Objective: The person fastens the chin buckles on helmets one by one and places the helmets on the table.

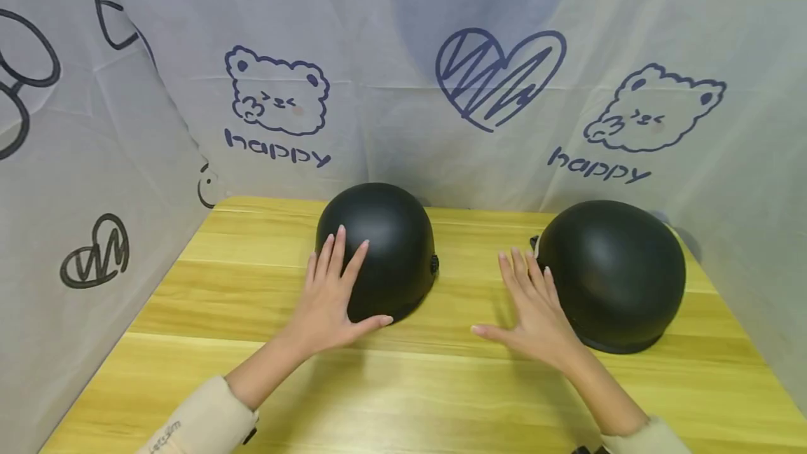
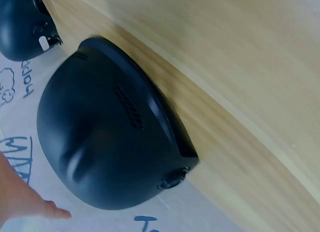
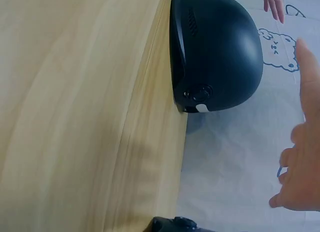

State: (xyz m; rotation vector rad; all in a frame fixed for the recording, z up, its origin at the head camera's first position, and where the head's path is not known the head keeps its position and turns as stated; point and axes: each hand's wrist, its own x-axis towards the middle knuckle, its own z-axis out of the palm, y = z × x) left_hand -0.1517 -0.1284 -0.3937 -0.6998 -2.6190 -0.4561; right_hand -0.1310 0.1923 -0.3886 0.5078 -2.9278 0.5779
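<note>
Two glossy black helmets sit dome-up on the table, the left helmet (image 1: 397,251) and the right helmet (image 1: 618,272). My left hand (image 1: 328,307) is spread open in front of the left helmet, overlapping its near left side in the head view. In the left wrist view that helmet (image 2: 110,127) shows slotted vents and a round side knob, with the left fingers (image 2: 35,207) apart from it. My right hand (image 1: 539,317) has straight, splayed fingers beside the right helmet's left side. Neither hand holds anything.
The wooden table (image 1: 403,398) has a yellowish grain. White cloth (image 1: 391,125) printed with bears, hearts and "happy" hangs behind it and along both sides. A gap of table separates the two helmets.
</note>
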